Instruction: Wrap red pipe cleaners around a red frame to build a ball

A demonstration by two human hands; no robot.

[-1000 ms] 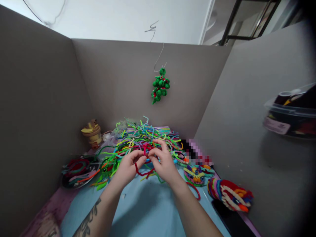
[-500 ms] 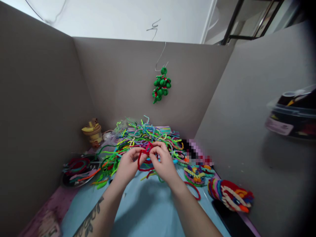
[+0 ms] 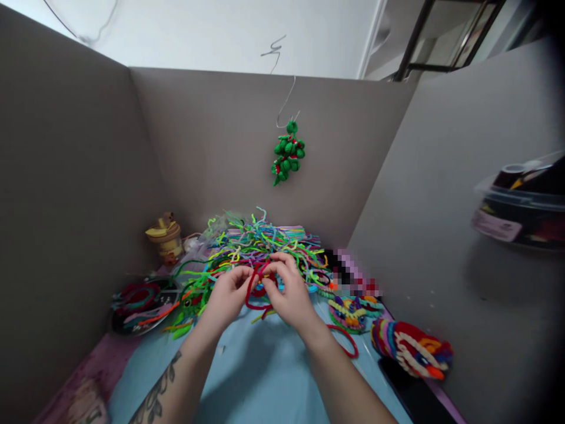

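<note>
Hands meet over the middle of the worktop (image 3: 265, 383), which has a light blue cover. Your left hand (image 3: 227, 294) and your right hand (image 3: 289, 294) both pinch the red pipe cleaner (image 3: 251, 300). Each grip is clenched on it near the top, where the fingertips of the two hands almost touch. The red pipe cleaner is bent into a loop that hangs between your palms, a little above the worktop.

Just behind your hands, toward the far edge, lies a big pile of pipe cleaners (image 3: 265, 238) in many colours. Near the far left corner stands a yellow container (image 3: 165, 237), and a dark tray (image 3: 132, 321) with coiled pieces lies at the left edge. At the right edge you have a round woven piece (image 3: 351, 312) and a bigger striped woven piece (image 3: 410, 347). A thin red ring (image 3: 348, 347) lies just beside your right forearm. A green ornament (image 3: 286, 154) hangs on a wire hook in front of the back cardboard wall (image 3: 212, 141).
</note>
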